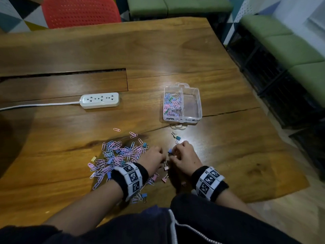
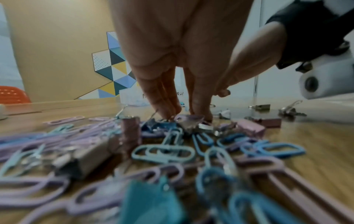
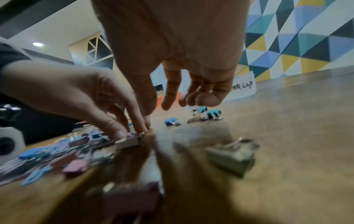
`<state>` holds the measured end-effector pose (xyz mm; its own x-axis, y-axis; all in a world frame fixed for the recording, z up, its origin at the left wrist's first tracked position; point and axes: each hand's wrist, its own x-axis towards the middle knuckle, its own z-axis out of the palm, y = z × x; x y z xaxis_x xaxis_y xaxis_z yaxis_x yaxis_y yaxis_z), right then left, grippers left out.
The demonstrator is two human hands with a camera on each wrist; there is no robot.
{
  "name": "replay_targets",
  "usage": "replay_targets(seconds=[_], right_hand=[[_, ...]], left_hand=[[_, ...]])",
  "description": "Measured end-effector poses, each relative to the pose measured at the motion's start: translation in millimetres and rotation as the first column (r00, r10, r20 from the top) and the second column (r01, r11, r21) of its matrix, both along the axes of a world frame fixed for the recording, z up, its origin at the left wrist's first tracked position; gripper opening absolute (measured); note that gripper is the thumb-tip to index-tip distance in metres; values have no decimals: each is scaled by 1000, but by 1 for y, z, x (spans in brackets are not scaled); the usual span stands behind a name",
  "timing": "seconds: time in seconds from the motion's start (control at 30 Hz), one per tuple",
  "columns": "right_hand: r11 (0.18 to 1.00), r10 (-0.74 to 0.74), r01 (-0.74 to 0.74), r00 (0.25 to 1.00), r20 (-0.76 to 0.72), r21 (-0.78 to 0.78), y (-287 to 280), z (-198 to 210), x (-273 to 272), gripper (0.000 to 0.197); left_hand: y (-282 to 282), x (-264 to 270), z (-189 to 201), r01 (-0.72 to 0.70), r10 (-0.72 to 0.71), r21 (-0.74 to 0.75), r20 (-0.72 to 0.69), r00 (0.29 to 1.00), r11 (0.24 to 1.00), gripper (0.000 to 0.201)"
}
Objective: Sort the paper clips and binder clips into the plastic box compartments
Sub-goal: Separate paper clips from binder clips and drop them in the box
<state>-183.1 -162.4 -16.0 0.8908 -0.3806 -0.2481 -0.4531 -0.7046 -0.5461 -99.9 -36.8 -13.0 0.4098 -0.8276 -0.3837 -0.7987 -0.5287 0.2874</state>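
One box (image 1: 182,118) with two compartments; paper clips (image 1: 171,104) lie in its left one. Before the box, left hand (image 1: 154,160) pinches one binder clip (image 2: 188,119); right hand (image 1: 186,155) hangs loose-fingered.

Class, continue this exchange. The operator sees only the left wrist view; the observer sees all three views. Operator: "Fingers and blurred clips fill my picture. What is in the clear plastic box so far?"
Observer: In the head view the clear plastic box holds coloured wire paper clips in its left compartment; the right one looks bare.
Operator: The left hand pinches a lilac metal binder clip here. Is the right hand holding anything?
Observer: No; the right wrist view shows its fingers loosely curled round nothing.
Operator: Any binder clips nearer the box?
Observer: Yes, a blue metal binder clip lies on the wooden table between the hands and the box.
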Motion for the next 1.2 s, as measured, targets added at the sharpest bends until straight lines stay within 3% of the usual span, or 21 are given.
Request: replay_targets(seconds=[0.13, 0.23, 0.37, 0.47, 0.6, 0.67, 0.7, 0.73, 0.77, 0.87, 0.9, 0.93, 0.97, 1.03, 1.2], right_hand=[[999, 29, -24, 987, -157, 35, 11, -4, -5, 33], [990, -25, 48, 985, -173, 132, 5, -1, -6, 27], [987, -118, 129, 986, -118, 95, -7, 3, -10, 18], [997, -74, 75, 995, -64, 7, 4, 8, -14, 21], [992, 117, -124, 968, -220, -19, 34, 8, -16, 56], [990, 130, -138, 955, -265, -10, 35, 8, -16, 54], [992, 119, -122, 954, -275, 5, 31, 9, -15, 50], [994, 105, -105, 952, -288, 14, 26, 10, -15, 47], [995, 93, -95, 949, -301, 9, 21, 12, -15, 45], [994, 101, -110, 958, -267, -18, 18, 13, -11, 38], [992, 119, -124, 965, -235, -8, 23, 12, -9, 37], [990, 143, -144, 969, -203, 12, 30, 10, -7, 37], [985, 170, -167, 968, -186, 33, 37, 7, -4, 39], [973, 229, -227, 959, -164, 32, 49, 0, 0, 45], [967, 256, -256, 958, -127, 20, 54, -8, 7, 29]], left_hand=[[0, 1, 2, 7, -6, 3, -14, 1000, 1000, 26], [1, 5, 3, -23, 23, -9, -43, 999, 1000, 21], [4, 14, 5, -228, 199, -85, -261, 945, 970, 20], [8, 23, 11, -493, 358, -156, -507, 784, 856, 19], [14, 36, 22, -734, 407, -8, -828, 385, 680, 24], [18, 38, 27, -775, 425, 123, -883, 200, 619, 24], [21, 38, 28, -779, 442, 174, -886, 144, 602, 24], [24, 37, 28, -771, 462, 198, -876, 138, 605, 23], [27, 36, 27, -753, 489, 184, -848, 203, 632, 22], [35, 30, 22, -583, 471, 4, -593, 653, 812, 9], [38, 28, 21, -489, 420, -32, -465, 780, 872, 4], [40, 26, 18, -400, 365, -37, -335, 868, 916, 13], [41, 24, 15, -329, 315, -20, -232, 920, 944, 23], [39, 21, 11, -290, 288, 3, -123, 950, 957, 34], [26, 13, 9, -259, 259, 7, -13, 966, 966, 26]])
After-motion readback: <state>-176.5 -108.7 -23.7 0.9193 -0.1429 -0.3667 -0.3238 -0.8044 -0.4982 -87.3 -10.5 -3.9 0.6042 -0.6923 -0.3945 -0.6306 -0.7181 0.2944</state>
